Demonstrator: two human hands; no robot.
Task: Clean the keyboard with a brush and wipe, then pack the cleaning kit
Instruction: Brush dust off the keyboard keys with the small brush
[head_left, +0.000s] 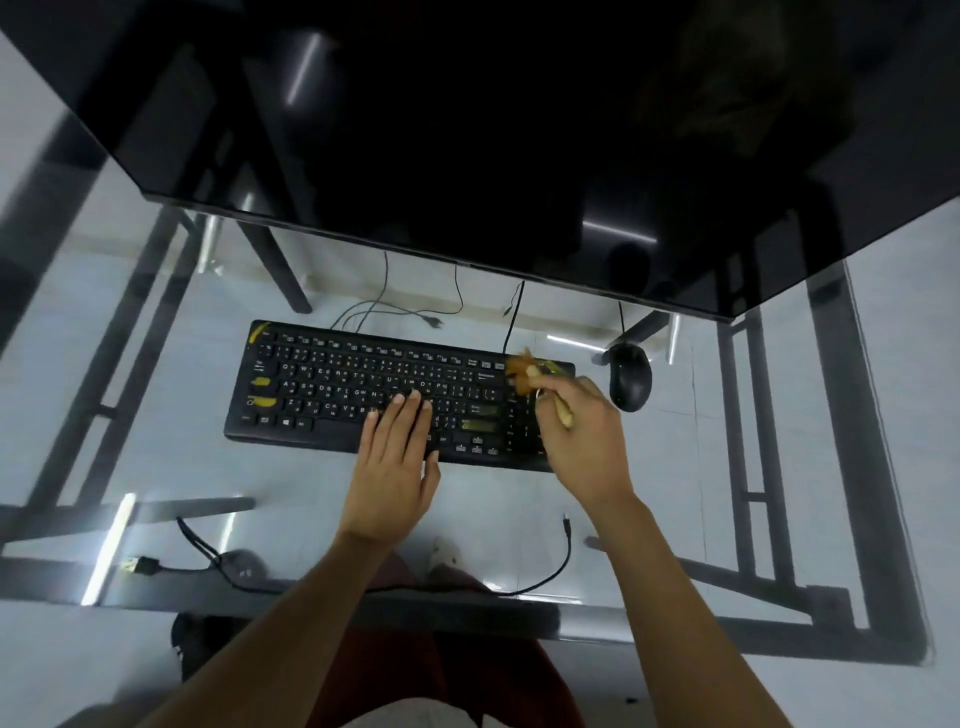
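A black keyboard with yellow accents lies on the glass desk. My left hand rests flat on its middle keys, fingers straight. My right hand grips the wooden handle of a brush. The brush's brown bristles are blurred and sit over the keyboard's upper right corner, above the number pad.
A black mouse sits just right of the keyboard. A large dark monitor overhangs the back of the desk. Loose cables and a USB plug lie near the front edge. My knees show under the glass.
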